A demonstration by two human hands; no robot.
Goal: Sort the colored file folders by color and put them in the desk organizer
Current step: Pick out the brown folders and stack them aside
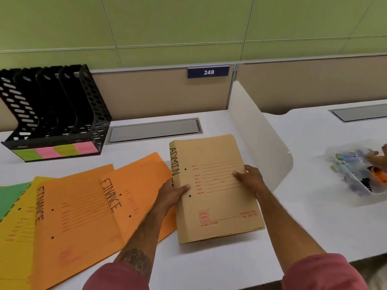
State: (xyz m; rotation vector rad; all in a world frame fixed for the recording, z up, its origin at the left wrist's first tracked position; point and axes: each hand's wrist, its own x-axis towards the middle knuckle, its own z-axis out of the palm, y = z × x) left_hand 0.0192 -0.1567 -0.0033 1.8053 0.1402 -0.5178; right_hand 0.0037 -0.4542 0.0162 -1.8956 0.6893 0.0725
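I hold a stack of brown folders [217,208], the top one marked ADMIN, lifted a little off the white desk [219,266]. My left hand [173,193] grips its left edge and my right hand [249,178] grips its right edge. Two orange folders marked FINANCE [83,210] lie fanned out to the left, over a yellow folder [12,237] and a green folder [10,195]. The black desk organizer [52,109] stands at the back left with nothing in its slots; green and pink labels run along its front.
A white translucent divider [257,130] rises just right of the brown folders. Beyond it, a clear tray of clips [356,168] sits on the neighbouring desk, with another person's hand [377,158] at it. A grey cable hatch [155,128] lies behind the folders.
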